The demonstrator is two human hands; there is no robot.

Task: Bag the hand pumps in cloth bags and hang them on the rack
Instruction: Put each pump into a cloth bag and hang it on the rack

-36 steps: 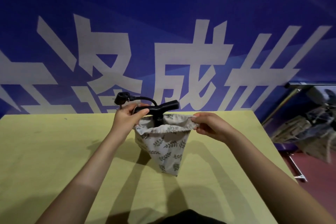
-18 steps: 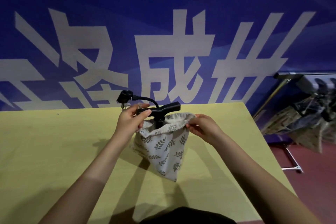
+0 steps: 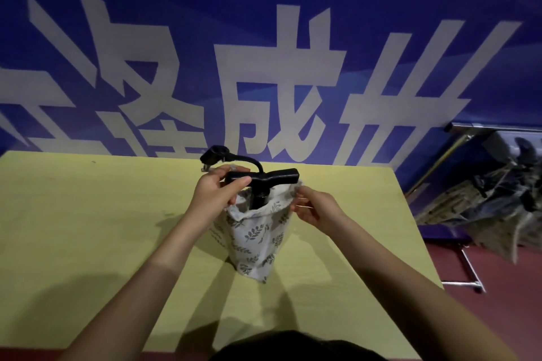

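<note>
The pump [image 3: 261, 184] stood upright in the bag [image 3: 255, 231], long axis vertical, its crossbar handle and hose pointing up out of the mouth; a second earlier the mouth was stretched wide, and it had since narrowed around the shaft, which suggests bagging was nearly finished. The left hand [image 3: 217, 190] gripped the handle's left end at the bag's rim, while the right hand [image 3: 313, 206] pinched the rim's right edge, the bag resting on the table [image 3: 88, 214].
</note>
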